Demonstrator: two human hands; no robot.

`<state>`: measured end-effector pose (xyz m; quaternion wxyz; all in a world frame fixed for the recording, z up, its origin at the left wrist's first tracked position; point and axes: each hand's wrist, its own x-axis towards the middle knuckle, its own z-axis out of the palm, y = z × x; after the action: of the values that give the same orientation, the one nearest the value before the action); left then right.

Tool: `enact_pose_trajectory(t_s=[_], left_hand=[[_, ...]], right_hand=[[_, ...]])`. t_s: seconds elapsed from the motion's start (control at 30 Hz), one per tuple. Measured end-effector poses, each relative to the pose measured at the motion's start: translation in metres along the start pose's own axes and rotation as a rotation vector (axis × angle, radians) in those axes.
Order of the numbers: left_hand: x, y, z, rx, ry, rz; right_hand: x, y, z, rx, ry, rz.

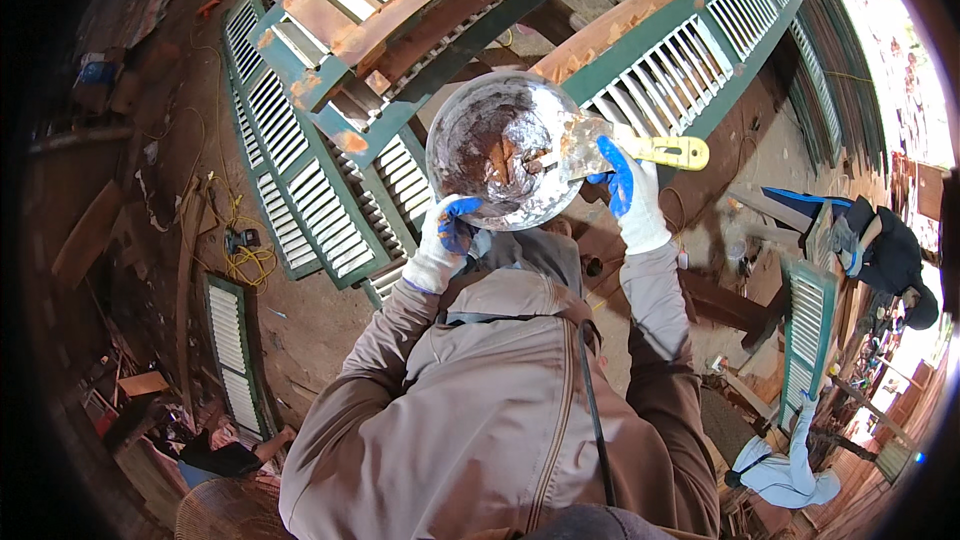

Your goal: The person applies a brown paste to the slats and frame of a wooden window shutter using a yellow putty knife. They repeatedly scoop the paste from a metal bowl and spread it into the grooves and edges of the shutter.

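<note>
My left hand [447, 238], in a white glove with blue fingertips, grips the near left rim of a round metal bowl [447, 130]. The bowl is held tilted, and its inside is smeared grey and white around a brown paste [497, 155]. In my right hand [634, 198], gloved the same way, is a wide putty knife [674, 151] with a yellow handle. Its stained blade lies over the bowl's right rim, and the fingers close around where blade and handle meet. Just beyond the bowl is a green louvered shutter [690, 55] with brown filler patches along its edge.
More green shutters [325, 205] lean and lie on the left. Stacked wooden frames [420, 15] stand ahead. A yellow cord [247, 265] and a power tool [241, 238] lie on the floor. Co-workers are at right, one dark-clad [893, 255], one in light blue [785, 475]; a third [215, 455] at lower left.
</note>
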<state>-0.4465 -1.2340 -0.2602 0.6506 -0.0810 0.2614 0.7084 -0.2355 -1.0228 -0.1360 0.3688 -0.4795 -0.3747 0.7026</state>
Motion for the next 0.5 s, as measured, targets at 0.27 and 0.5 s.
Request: enact_pose_trajectory(t_s=[0.27, 0.5], left_hand=[[-0.006, -0.014, 0.046, 0.270, 0.120, 0.132], [-0.007, -0.011, 0.087, 0.483, 0.083, 0.161]], right_hand=[[-0.049, -0.003, 0.013, -0.094, 0.240, -0.302], [-0.050, 0.001, 0.030, -0.956, 0.138, -0.649]])
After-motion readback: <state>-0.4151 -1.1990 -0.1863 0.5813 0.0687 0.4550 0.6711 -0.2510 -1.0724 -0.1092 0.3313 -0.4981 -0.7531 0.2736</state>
